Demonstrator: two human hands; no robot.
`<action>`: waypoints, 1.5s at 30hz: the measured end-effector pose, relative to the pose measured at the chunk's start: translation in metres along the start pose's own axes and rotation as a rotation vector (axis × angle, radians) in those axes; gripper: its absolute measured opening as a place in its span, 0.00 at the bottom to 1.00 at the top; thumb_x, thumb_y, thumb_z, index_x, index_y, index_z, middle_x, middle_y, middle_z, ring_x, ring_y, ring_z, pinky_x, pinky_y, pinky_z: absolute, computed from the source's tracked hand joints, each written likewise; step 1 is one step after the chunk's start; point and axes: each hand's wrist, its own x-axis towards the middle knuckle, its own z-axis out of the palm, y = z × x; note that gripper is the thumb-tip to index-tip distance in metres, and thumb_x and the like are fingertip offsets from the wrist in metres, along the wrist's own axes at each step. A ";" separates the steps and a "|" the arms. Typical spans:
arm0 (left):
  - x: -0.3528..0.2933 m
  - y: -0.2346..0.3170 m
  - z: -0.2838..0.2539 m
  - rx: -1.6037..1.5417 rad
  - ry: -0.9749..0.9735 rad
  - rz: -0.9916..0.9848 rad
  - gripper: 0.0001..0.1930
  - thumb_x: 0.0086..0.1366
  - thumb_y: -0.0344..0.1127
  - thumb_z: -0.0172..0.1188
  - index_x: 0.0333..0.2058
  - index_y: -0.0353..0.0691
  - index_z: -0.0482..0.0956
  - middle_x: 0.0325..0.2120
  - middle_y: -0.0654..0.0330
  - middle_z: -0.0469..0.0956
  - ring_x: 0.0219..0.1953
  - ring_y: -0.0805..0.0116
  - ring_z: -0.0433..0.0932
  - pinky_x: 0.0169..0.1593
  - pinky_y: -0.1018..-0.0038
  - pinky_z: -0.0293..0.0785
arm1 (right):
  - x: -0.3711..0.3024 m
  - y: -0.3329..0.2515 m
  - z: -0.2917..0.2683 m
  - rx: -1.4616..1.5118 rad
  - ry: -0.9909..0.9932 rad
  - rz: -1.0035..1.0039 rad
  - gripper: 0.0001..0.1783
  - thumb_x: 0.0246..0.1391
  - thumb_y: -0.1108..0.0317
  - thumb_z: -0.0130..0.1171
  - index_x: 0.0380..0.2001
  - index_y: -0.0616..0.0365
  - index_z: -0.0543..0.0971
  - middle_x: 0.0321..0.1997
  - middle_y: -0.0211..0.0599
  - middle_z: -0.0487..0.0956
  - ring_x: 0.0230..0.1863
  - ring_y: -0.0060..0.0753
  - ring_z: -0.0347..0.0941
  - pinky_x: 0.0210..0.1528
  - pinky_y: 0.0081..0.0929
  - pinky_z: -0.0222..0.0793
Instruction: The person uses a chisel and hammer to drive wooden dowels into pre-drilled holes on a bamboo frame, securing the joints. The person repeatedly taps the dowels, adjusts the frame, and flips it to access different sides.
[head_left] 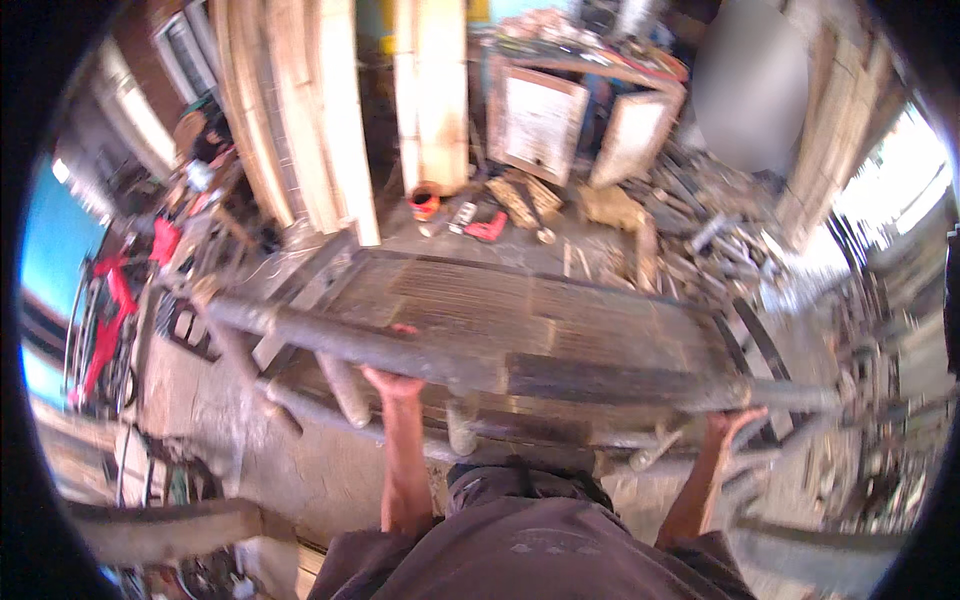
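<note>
A long wooden furniture frame [460, 300], brown and worn, spans the view in front of my body. It has thick rounded rails, short stubby posts and a broad slatted panel; its exact kind is not clear. My left hand [393, 382] grips the near rounded rail from below, left of its middle, with the fingers partly hidden behind it. Toward the right end, my right hand [738, 420] is closed around the near rail. Both forearms reach up from the lower edge, and the frame looks tilted and lifted in my hands.
Tall pale planks [310, 120] lean at the back left. Beyond the frame lie an orange-red can [424, 203], a red tool [486, 228] and wood scraps [705, 235]. A cabinet [540, 120] stands behind. Curved timber [165, 530] is near on the left. A blurred oval hides the back right.
</note>
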 end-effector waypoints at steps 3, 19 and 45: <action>-0.019 0.031 -0.007 0.045 0.013 -0.075 0.19 0.62 0.45 0.49 0.41 0.38 0.79 0.39 0.55 0.80 0.46 0.56 0.76 0.53 0.57 0.70 | -0.008 0.000 -0.025 -0.009 -0.058 -0.016 0.55 0.45 0.17 0.27 0.51 0.57 0.74 0.50 0.42 0.76 0.52 0.48 0.70 0.57 0.52 0.64; -0.091 0.085 0.011 0.116 0.052 -0.180 0.16 0.65 0.42 0.47 0.45 0.38 0.74 0.43 0.58 0.77 0.50 0.61 0.74 0.61 0.59 0.63 | -0.095 -0.027 0.021 0.037 0.107 0.161 0.55 0.46 0.18 0.30 0.47 0.62 0.74 0.41 0.41 0.78 0.41 0.40 0.73 0.45 0.39 0.71; -0.053 -0.007 0.020 1.485 0.164 0.255 0.38 0.68 0.61 0.38 0.62 0.32 0.56 0.60 0.46 0.59 0.62 0.51 0.58 0.64 0.55 0.52 | -0.043 0.054 0.095 -0.535 0.131 -0.094 0.48 0.55 0.26 0.31 0.50 0.62 0.74 0.49 0.46 0.76 0.48 0.44 0.72 0.52 0.36 0.67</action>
